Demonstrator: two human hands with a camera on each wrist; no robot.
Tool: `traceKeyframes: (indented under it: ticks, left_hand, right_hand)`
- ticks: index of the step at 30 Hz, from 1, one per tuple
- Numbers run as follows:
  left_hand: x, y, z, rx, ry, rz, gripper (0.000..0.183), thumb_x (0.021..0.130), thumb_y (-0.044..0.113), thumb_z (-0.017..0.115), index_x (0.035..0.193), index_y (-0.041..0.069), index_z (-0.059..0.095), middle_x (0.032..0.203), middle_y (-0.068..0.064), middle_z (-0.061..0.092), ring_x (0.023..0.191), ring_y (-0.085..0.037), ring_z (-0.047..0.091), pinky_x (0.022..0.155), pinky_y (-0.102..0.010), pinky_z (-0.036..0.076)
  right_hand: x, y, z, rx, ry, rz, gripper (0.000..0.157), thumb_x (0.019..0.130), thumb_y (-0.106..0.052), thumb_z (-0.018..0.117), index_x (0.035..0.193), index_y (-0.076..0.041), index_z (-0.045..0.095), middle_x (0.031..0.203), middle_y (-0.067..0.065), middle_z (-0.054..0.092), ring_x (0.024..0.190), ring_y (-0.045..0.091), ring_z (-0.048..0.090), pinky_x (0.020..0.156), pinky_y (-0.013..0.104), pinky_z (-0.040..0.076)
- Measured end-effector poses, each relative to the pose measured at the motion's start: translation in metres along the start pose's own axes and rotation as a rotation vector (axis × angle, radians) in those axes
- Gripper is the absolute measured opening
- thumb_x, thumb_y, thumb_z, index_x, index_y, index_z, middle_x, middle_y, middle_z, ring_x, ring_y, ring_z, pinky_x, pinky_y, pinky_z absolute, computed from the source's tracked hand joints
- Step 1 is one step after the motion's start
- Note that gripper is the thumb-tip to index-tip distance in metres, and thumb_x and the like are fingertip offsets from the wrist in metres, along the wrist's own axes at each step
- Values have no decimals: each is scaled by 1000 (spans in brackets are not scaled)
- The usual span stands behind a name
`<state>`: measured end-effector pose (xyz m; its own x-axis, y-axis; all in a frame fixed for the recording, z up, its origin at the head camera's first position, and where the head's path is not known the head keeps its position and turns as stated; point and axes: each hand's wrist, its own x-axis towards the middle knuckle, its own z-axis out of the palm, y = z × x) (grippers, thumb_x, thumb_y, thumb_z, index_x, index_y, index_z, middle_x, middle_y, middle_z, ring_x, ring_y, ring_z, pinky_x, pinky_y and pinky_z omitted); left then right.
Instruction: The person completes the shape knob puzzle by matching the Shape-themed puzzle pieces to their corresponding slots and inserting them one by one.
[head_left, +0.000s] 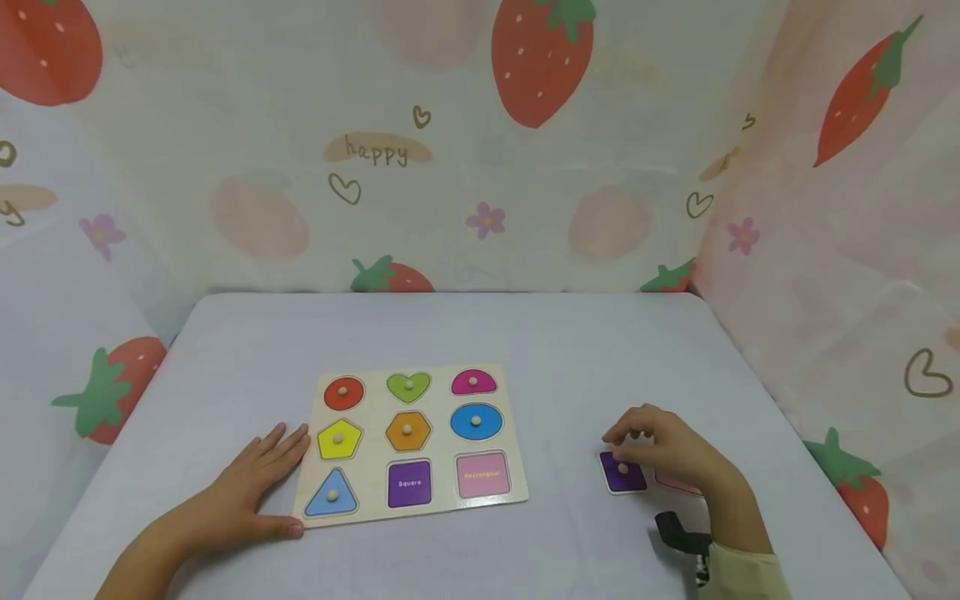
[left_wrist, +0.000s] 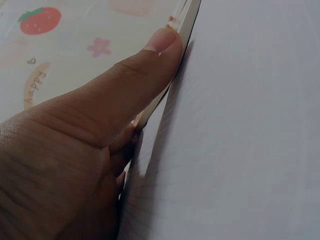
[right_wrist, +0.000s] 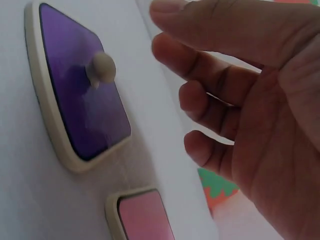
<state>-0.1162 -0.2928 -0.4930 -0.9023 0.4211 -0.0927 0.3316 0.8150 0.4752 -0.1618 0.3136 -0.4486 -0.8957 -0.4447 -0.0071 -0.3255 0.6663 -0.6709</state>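
Note:
A wooden shape puzzle board [head_left: 378, 521] lies flat on the table. Seven knobbed pieces fill its upper recesses and lower left one; the recesses printed Square [head_left: 409, 495] and Rectangular [head_left: 483, 488] hold no piece. My left hand [head_left: 243, 500] touches the board's left edge, fingers stretched out and thumb at the near corner. Over to the right, my right hand [head_left: 678, 450] hovers above a purple square piece [right_wrist: 65, 105], its loosely bent fingers apart from the round wooden knob [right_wrist: 103, 67]. Partly hidden beneath this hand is a pink piece [right_wrist: 145, 215].
White cloth covers the table [head_left: 577, 350]. Strawberry-print sheets [head_left: 457, 183] stand behind it and along both sides. A black strap-like object [head_left: 681, 533] sits at the right wrist, beside a pale sleeve [head_left: 742, 573].

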Motion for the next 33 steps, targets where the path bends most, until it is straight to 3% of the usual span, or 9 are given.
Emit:
traceKeyframes:
  ticks: [8, 13, 21, 33]
  left_hand:
    - [2, 2, 0, -12, 3, -2, 118, 70, 76, 75, 163, 19, 29, 170, -5, 24, 158, -38, 7, 111, -7, -21]
    - [2, 1, 0, -13, 3, 1, 118, 70, 76, 75, 163, 19, 29, 170, -5, 25, 158, -38, 6, 110, -7, -21]
    - [1, 2, 0, -32, 2, -3, 119, 70, 75, 76, 163, 18, 29, 170, -7, 25, 158, -39, 6, 111, -8, -22]
    - [0, 3, -1, -26, 1, 7, 117, 71, 74, 75, 163, 16, 29, 170, -8, 24, 157, -39, 6, 112, -10, -22]
  right_hand:
    - [-6, 12, -5, 78, -126, 118, 18, 87, -25, 82, 104, -23, 79, 105, -5, 72, 98, 16, 59, 83, 27, 49]
    - [-7, 17, -4, 124, -162, 111, 18, 87, -20, 82, 104, -18, 79, 105, -1, 72, 96, 18, 59, 80, 26, 50]
    - [-5, 17, -4, 159, -170, 79, 11, 87, -16, 81, 97, -15, 79, 103, 2, 72, 98, 19, 59, 82, 26, 49]
    - [0, 12, 2, 82, -110, 96, 9, 90, -21, 80, 98, -24, 79, 102, -7, 72, 96, 15, 59, 82, 25, 49]
